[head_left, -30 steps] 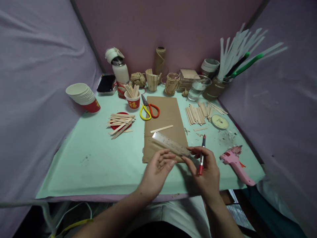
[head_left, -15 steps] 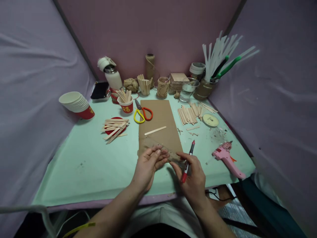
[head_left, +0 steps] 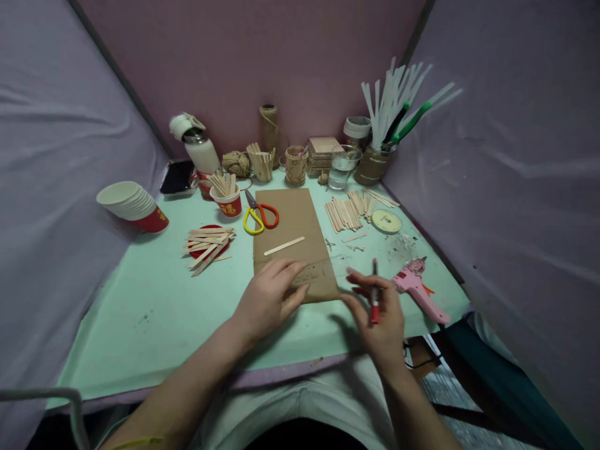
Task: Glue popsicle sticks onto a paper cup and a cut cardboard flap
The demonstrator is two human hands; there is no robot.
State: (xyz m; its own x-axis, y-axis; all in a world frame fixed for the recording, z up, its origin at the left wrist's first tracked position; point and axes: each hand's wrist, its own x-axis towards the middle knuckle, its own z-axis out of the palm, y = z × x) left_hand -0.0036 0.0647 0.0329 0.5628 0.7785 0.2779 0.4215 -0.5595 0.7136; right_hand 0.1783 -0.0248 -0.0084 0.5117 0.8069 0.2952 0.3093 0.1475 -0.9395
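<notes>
My left hand (head_left: 269,297) is at the lower left of the brown cardboard (head_left: 300,215), its fingers and thumb on a clear plastic ruler (head_left: 315,272). The ruler lies across the cardboard's near end and is hard to see against it. In my right hand (head_left: 382,312) a red-capped pen (head_left: 375,294) stands upright between the fingers. The right thumb reaches the cardboard's near right corner, with the index fingertip close to the ruler's right end. A single craft stick (head_left: 284,246) lies on the cardboard beyond my hands. Scissors (head_left: 260,215) with yellow and red handles overlap its left edge.
Craft sticks (head_left: 210,245) lie piled on a red lid at left; more sticks (head_left: 344,214) lie at right. A pink glue gun (head_left: 419,290) is beside my right hand. Paper cups (head_left: 134,206), a water cup (head_left: 342,169) and a jar of glue sticks (head_left: 374,167) stand farther back.
The ruler, earlier tilted between both hands, now lies lower across the cardboard. My right hand has moved right with the pen, now more upright. The view has shifted slightly.
</notes>
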